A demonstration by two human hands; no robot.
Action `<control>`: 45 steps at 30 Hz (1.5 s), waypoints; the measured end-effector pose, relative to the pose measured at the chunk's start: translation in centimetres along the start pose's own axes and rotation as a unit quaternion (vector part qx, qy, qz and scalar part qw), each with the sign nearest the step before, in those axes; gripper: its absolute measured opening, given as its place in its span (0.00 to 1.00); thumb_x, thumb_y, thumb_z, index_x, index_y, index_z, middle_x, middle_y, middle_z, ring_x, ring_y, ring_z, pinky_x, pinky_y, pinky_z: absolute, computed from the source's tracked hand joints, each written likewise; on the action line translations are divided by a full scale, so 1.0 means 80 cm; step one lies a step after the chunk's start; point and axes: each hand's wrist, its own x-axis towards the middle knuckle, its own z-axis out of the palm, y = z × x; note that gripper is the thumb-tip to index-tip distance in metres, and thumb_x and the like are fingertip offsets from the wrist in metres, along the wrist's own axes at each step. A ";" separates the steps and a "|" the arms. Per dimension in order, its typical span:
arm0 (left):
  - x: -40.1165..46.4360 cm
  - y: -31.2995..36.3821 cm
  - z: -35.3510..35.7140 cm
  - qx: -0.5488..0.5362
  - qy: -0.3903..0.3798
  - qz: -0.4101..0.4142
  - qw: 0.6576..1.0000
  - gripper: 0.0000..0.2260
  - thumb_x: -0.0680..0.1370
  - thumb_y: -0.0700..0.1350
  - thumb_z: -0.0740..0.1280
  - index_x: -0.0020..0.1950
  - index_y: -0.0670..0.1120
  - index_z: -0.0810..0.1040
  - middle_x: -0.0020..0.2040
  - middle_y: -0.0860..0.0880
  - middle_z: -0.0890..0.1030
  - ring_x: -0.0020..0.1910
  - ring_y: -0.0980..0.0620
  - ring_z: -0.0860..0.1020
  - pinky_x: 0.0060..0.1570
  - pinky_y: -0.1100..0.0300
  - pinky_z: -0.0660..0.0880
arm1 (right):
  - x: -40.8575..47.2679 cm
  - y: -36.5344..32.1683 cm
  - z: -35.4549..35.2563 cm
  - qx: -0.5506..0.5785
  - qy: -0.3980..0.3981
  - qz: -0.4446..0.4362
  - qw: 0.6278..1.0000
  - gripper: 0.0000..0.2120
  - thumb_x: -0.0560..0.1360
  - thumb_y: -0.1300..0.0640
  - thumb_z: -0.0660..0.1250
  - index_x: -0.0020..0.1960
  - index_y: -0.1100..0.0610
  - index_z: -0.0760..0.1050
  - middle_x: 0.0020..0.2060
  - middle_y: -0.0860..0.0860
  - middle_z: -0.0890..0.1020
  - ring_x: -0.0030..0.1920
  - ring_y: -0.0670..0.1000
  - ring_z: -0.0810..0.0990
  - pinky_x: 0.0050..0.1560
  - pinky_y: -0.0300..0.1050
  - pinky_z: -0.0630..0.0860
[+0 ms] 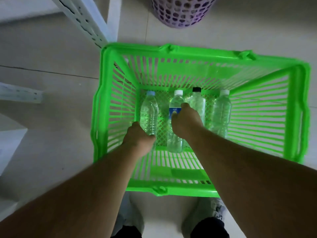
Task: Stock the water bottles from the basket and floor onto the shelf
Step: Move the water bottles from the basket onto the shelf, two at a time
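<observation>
I have my left hand (139,138) curled around the lower end of the pale-blue-capped bottle (149,114), and my right hand (186,121) wrapped over the middle of the blue-labelled bottle (175,107), thumb on its label side; both grips are closed on their bottles, though the fingers themselves are hidden under the hands. Both bottles lie on the floor of the green basket (197,56), which fills the centre and right of the frame, their caps pointing toward the top of the picture. Just to the right of my right hand lies a black-capped bottle (197,100), partly hidden behind my wrist, and further right a fourth, white-capped bottle (222,110), near the basket's right-hand wall. All four are clear and lie roughly parallel. In the upper left of the frame I see the white shelf frame (82,19), its slotted upright slanting down toward the basket's upper left corner. At the top centre stands a purple perforated hamper (181,12), apart from the basket on the pale tiled floor (51,117). At the bottom edge my two shoes (214,212) stand just below the basket's near rim.
</observation>
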 end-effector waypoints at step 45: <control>-0.661 0.077 -0.339 -0.267 0.095 0.267 0.921 0.21 0.68 0.39 0.78 0.56 0.52 0.76 0.45 0.57 0.83 0.38 0.72 0.78 0.36 0.78 0.71 | -0.649 -0.103 -0.460 0.291 0.134 -0.267 0.909 0.12 0.73 0.56 0.75 0.54 0.55 0.79 0.44 0.47 0.85 0.42 0.42 0.83 0.43 0.36 0.78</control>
